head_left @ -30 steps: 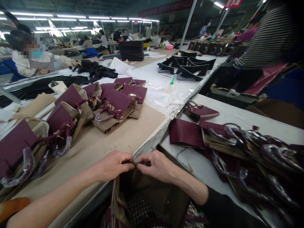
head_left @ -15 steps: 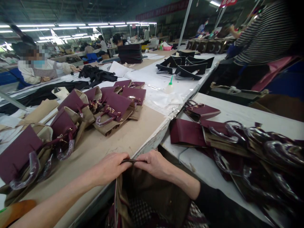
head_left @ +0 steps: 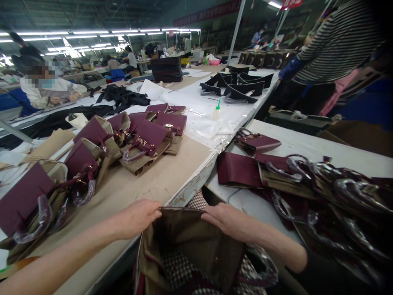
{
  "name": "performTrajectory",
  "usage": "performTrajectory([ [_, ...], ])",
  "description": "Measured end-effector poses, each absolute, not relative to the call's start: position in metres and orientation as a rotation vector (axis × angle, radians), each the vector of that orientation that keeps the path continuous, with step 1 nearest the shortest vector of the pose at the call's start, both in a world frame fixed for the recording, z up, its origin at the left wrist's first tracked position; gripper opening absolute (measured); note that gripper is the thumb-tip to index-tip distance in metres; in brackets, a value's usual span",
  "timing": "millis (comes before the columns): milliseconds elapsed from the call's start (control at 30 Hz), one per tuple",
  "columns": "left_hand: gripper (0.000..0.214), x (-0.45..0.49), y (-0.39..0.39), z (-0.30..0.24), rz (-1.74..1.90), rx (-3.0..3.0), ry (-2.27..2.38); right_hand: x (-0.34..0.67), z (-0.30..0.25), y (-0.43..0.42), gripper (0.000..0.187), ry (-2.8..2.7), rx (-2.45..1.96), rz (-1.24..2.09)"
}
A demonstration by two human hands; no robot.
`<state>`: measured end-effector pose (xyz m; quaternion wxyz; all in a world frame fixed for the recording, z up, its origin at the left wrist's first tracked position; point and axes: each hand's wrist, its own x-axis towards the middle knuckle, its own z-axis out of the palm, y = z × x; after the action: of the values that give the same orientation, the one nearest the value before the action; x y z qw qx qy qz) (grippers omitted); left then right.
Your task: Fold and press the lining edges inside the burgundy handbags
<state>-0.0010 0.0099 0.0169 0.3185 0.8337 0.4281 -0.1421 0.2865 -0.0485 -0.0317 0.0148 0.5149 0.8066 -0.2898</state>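
Since a second ago the hands have moved apart. They were knuckle to knuckle, pinching one short stretch of rim. Now the left hand (head_left: pixel 138 219) and right hand (head_left: pixel 229 221) hold opposite ends of it, and the mouth of the brown bag (head_left: pixel 190 241) gapes between them.

The bag hangs below and towards the person, in the gap where the tan desk (head_left: pixel 159 180) meets the white desk (head_left: pixel 307 147). Its rim runs left to right from hand to hand, so neither hand is nearer. Both have fingers curled over the rim; the thumbs are hidden.

Checked cloth (head_left: pixel 181 270) shows inside and under the opening. Burgundy handbags (head_left: pixel 141 141) sit well apart on the tan desk ahead-left. The wrapped-handle pile (head_left: pixel 322 192) is on the right, near the right forearm.
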Motion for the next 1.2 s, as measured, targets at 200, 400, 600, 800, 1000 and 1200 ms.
performTrajectory([
  [200, 0.026, -0.008, -0.011, 0.027, -0.408, 2.114, 1.171, 0.329, -0.045, -0.101, 0.040, 2.416, 1.880, -1.165],
  [400, 0.022, -0.025, -0.058, 0.042, -0.280, 1.916, 1.331, 0.342, -0.075, -0.133, 0.041, 2.444, 2.250, -1.070],
  [600, 0.040, -0.026, -0.091, 0.008, -0.012, 1.923, 1.582, 0.348, -0.084, -0.138, 0.043, 2.554, 2.286, -0.900],
  [800, 0.041, -0.025, -0.103, -0.021, 0.152, 2.083, 1.614, 0.351, -0.069, -0.135, 0.045, 2.415, 2.312, -1.151],
  [1000, 0.044, 0.002, -0.060, 0.036, 0.019, 2.279, 1.437, 0.357, -0.026, -0.130, 0.045, 2.177, 1.833, -2.109],
  [1200, 0.036, 0.072, 0.001, 0.108, 0.013, 2.460, 1.169, 0.356, -0.007, -0.145, 0.055, 1.729, 2.053, -2.856],
])
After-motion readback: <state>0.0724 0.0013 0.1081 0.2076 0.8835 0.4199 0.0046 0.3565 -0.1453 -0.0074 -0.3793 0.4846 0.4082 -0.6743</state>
